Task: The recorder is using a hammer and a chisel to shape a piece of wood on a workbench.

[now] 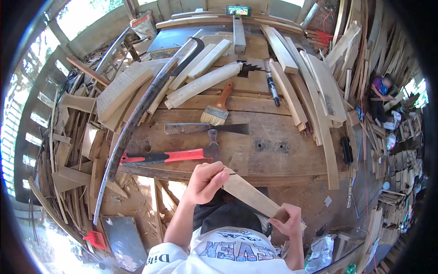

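A pale wooden board (250, 194) slants across in front of my body, its upper left end higher in the picture. My left hand (206, 183) is closed around that end, thumb on top. Closer to the board's lower right end, my right hand (287, 220) is closed on it; the fingers underneath are hidden. Just beyond my left hand, on the workbench (182, 171), lies a hammer (171, 156) with a red and black handle. Past it rest a flat-bladed tool (205, 129) and a paintbrush (217, 109) with a wooden handle.
A long curved saw (132, 121) lies over the bench's left side. Wooden pieces (205, 84) are spread at the back, with longer boards (315, 105) along the right. A marker (273, 89) lies between them. Another person (382, 93) sits at the far right among scrap wood.
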Tool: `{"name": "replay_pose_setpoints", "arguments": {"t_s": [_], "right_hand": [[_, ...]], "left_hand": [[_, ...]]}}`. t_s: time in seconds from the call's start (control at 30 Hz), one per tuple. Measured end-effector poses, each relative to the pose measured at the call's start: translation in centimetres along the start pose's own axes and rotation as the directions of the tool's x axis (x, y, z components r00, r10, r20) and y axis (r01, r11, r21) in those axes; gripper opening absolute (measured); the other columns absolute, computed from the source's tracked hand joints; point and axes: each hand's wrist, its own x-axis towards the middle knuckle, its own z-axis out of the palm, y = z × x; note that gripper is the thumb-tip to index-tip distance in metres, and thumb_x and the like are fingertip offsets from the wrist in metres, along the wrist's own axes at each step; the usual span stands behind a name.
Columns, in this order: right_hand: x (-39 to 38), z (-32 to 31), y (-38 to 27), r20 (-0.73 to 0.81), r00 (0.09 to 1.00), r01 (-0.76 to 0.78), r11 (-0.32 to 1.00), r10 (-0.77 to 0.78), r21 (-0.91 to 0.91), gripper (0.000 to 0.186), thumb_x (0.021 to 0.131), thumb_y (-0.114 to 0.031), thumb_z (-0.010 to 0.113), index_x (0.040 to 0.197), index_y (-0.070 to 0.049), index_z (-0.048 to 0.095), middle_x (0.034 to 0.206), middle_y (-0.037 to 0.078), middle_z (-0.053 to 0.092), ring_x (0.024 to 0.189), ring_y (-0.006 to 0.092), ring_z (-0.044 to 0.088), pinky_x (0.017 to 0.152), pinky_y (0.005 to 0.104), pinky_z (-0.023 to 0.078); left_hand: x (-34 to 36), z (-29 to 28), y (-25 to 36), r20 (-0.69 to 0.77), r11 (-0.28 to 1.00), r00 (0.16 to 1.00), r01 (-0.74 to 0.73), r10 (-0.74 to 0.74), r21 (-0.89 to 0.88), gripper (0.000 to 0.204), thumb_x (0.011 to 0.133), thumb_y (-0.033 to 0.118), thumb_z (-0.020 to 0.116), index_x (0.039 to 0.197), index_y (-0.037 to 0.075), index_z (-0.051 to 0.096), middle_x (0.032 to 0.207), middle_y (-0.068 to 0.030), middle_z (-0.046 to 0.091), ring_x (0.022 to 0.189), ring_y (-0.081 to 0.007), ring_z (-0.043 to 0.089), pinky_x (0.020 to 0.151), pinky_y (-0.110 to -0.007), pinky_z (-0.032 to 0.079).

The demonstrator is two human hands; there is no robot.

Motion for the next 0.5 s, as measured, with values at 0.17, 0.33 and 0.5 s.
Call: {"name": "replay_pose_setpoints", "arguments": {"t_s": [0.17,0.33,0.5], "right_hand": [[0.5,-0.6,0.1,-0.028,0.999,0.019,1.0,-0.019,-0.001,0.048,0.064,-0.041,0.086,0.065,-0.003,0.057,0.056,0.007,0.05,0.048,0.0201,0.048,0.046,0.0305,0.035],[1.0,-1.1,-0.4,-0.134,0.991,-0.01,0.996,-0.002,-0.091,0.051,0.064,-0.042,0.086,0.065,-0.002,0.056,0.056,0.009,0.049,0.049,0.0206,0.045,0.048,0.0319,0.034],[1.1,-0.9,-0.9,-0.139,0.99,-0.011,0.995,-0.003,-0.097,0.05,0.064,-0.042,0.087,0.067,-0.002,0.057,0.057,0.009,0.051,0.049,0.0217,0.047,0.048,0.0324,0.035]], "left_hand": [[-0.2,0.9,-1.0,-0.107,0.999,0.994,-0.029,0.031,0.021,0.03,0.095,0.01,0.058,0.069,0.0,0.047,0.056,-0.0042,0.036,0.047,-0.0134,0.036,0.045,-0.03,0.027],[-0.2,0.6,-1.9,-0.125,0.996,0.992,0.038,-0.028,0.079,0.029,0.089,0.005,0.067,0.07,0.001,0.045,0.056,-0.0006,0.034,0.049,-0.0071,0.032,0.044,-0.026,0.024],[-0.4,-0.3,-2.5,-0.087,0.995,0.992,0.086,-0.09,-0.046,0.032,0.089,0.005,0.068,0.069,0.003,0.043,0.056,0.0037,0.035,0.05,-0.0032,0.031,0.044,-0.024,0.022]]}}
